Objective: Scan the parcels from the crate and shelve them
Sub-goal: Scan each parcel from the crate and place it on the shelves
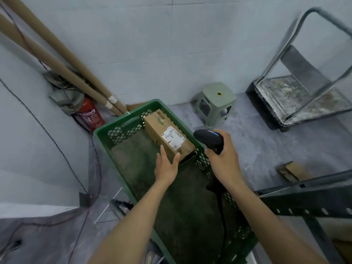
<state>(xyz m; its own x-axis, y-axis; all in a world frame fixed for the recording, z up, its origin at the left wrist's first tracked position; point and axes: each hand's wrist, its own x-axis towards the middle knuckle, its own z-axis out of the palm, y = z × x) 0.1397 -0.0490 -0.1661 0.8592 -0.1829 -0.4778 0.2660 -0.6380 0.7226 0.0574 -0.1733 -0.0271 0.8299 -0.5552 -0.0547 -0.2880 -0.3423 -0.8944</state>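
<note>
1. Forearms fill the bottom of my view. Ahead of them, my left hand (pixel 166 166) has its fingers (pixel 162 152) straight and spread, thumb apart, cupped at the near end of the parcel (pixel 163 128). I cannot tell whether they touch the cardboard.
2. My right hand (pixel 224 159) has its fingers curled round the grip of the scanner (pixel 208 140), whose head tips toward the parcel.
3. The parcel lies flat in the far right corner of the crate (pixel 118 124), with its label (pixel 174 138) facing up.
4. I judge this to be the scan step. I'd steady the parcel with the left hand, keep fingers off the label, and aim squarely at the barcode before lifting.
5. The scanner's cable (pixel 222 216) hangs over the crate, and I'd watch that it doesn't snag on the mesh.
6. Around the crate is a grey floor (pixel 257 145) with a stool (pixel 215 103) and a trolley (pixel 297 100). An extinguisher (pixel 90 115) and tubes (pixel 57 60) stand in the corner. A shelf rail (pixel 308 202) runs at right, with a box (pixel 293 171) beyond it.
</note>
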